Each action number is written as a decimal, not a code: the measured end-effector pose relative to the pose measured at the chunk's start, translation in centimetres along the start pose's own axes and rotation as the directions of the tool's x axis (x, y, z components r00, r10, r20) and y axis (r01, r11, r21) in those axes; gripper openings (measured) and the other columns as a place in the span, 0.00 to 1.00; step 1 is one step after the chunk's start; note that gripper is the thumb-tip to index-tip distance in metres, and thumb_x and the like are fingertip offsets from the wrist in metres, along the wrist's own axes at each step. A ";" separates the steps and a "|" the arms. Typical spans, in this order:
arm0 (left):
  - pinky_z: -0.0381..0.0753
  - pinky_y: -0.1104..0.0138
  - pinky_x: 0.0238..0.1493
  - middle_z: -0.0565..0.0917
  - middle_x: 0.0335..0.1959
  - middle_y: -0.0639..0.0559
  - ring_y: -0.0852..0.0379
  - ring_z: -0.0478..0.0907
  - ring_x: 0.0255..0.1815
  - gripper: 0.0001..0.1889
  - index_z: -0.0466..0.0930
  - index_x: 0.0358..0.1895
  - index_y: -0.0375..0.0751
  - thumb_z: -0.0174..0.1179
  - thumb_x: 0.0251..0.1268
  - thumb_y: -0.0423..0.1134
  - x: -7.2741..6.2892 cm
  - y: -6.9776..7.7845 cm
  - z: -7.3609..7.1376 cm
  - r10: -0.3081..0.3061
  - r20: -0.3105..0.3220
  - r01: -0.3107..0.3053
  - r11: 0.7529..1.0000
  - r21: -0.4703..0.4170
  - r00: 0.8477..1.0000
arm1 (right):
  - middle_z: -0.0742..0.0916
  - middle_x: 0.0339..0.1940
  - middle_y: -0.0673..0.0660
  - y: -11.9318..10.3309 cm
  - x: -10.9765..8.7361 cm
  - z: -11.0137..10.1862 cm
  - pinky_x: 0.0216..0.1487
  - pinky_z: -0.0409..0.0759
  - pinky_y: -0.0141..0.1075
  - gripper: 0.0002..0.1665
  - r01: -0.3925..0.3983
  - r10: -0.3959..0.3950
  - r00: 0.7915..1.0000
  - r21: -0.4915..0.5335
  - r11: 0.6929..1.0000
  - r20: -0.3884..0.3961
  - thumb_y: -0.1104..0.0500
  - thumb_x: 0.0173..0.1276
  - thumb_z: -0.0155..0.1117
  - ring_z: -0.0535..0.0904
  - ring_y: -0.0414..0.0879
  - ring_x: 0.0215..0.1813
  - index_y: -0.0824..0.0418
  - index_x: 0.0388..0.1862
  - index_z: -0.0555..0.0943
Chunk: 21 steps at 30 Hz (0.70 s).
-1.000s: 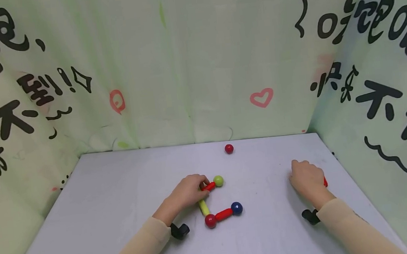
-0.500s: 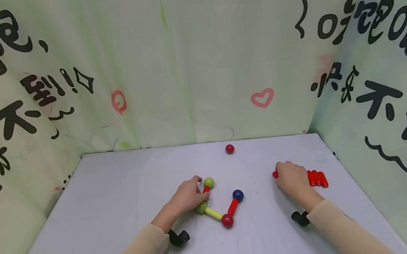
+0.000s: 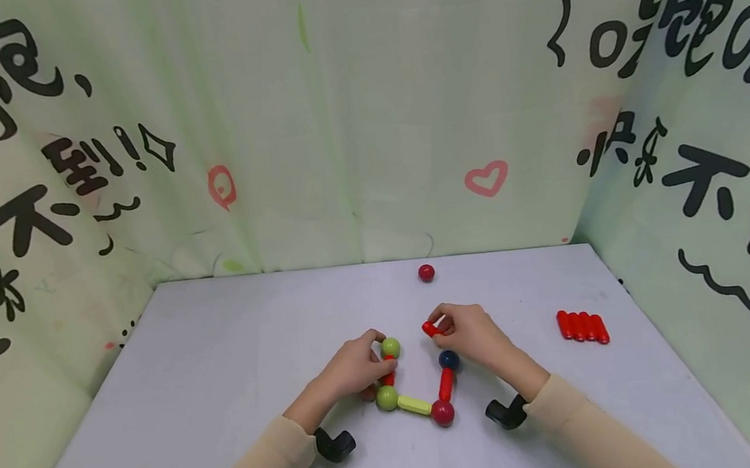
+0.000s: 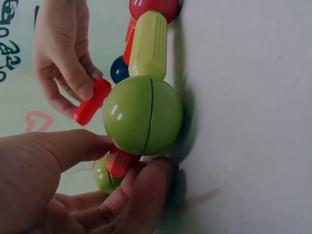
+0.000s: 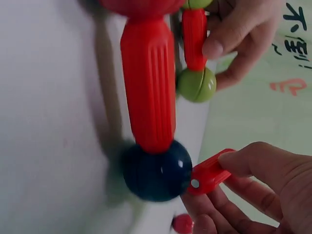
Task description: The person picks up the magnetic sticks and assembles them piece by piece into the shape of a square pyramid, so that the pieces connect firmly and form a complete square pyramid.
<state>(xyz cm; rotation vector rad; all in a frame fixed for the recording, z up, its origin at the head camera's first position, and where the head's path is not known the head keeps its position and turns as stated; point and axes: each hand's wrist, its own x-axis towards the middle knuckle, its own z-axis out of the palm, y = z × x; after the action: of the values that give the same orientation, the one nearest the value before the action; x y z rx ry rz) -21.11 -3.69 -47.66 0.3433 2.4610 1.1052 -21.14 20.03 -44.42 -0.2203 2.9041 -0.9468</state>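
Observation:
A U-shaped chain of magnetic rods and balls lies on the table. My left hand (image 3: pixel 354 369) pinches its left red rod (image 5: pixel 195 41), which joins a far green ball (image 3: pixel 390 348) to a near green ball (image 4: pixel 142 115). From the near one a yellow rod (image 3: pixel 415 405) runs to a red ball (image 3: pixel 443 413). There another red rod (image 5: pixel 150 85) leads up to a dark blue ball (image 5: pixel 157 170). My right hand (image 3: pixel 473 334) holds a loose red rod (image 3: pixel 429 329) between thumb and fingers, above the table just beyond the blue ball. A pale metal tip shows at its end.
Several red rods (image 3: pixel 583 327) lie side by side at the right of the white table (image 3: pixel 255 328). Near the back edge sits a single red ball (image 3: pixel 426 273). Printed fabric (image 3: pixel 337 117) hangs behind and at both sides.
My right hand has taken a red rod from the row at right and carried it left to the chain. My left hand has turned the chain so its open side faces away.

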 end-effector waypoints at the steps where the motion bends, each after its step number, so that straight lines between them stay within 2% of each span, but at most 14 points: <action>1: 0.82 0.63 0.26 0.82 0.29 0.50 0.53 0.80 0.19 0.26 0.71 0.66 0.38 0.67 0.71 0.43 0.0 0.1 0.0 0.001 -0.001 -0.001 1.000 0.002 1.000 | 0.89 0.38 0.53 -0.2 -0.1 0.3 0.40 0.86 0.37 0.14 0.005 -0.006 1.000 0.016 1.000 0.013 0.63 0.64 0.73 0.83 0.44 0.38 0.57 0.49 0.85; 7: 0.80 0.64 0.25 0.81 0.27 0.50 0.54 0.79 0.19 0.22 0.73 0.62 0.39 0.65 0.72 0.44 0.5 0.0 0.1 0.027 -0.016 -0.026 0.999 0.027 1.000 | 0.88 0.36 0.51 -0.8 -0.3 1.3 0.34 0.83 0.34 0.11 -0.001 0.000 0.997 0.017 1.000 0.081 0.62 0.64 0.74 0.81 0.43 0.36 0.55 0.46 0.86; 13: 0.77 0.65 0.24 0.81 0.25 0.50 0.55 0.78 0.16 0.16 0.75 0.57 0.41 0.62 0.75 0.45 0.7 -0.2 0.2 0.034 -0.040 -0.033 0.999 0.039 0.999 | 0.88 0.38 0.51 -0.5 -0.7 1.1 0.36 0.81 0.35 0.13 -0.001 0.002 0.990 -0.006 1.000 0.140 0.62 0.64 0.74 0.80 0.44 0.36 0.55 0.48 0.87; 18: 0.75 0.66 0.24 0.80 0.24 0.50 0.55 0.76 0.16 0.15 0.75 0.56 0.41 0.62 0.75 0.45 0.6 -0.1 0.4 0.026 -0.056 -0.023 0.998 0.053 0.998 | 0.88 0.40 0.53 0.0 -1.4 0.9 0.38 0.80 0.37 0.17 -0.032 0.045 0.985 -0.079 0.996 0.168 0.59 0.61 0.78 0.79 0.43 0.37 0.56 0.49 0.86; 21: 0.74 0.66 0.23 0.79 0.25 0.51 0.56 0.75 0.17 0.15 0.76 0.55 0.41 0.63 0.74 0.44 0.5 0.0 0.4 0.035 -0.068 -0.030 0.997 0.064 0.997 | 0.87 0.37 0.53 0.2 -1.7 0.9 0.34 0.81 0.36 0.15 -0.058 0.069 0.982 -0.065 0.996 0.175 0.58 0.61 0.78 0.79 0.44 0.33 0.58 0.46 0.87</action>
<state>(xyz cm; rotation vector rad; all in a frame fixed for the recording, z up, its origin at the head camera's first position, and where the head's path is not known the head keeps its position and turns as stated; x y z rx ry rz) -21.36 -3.25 -48.02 0.3712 2.5640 1.0718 -19.38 19.95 -45.24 -0.2032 2.7612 -0.7884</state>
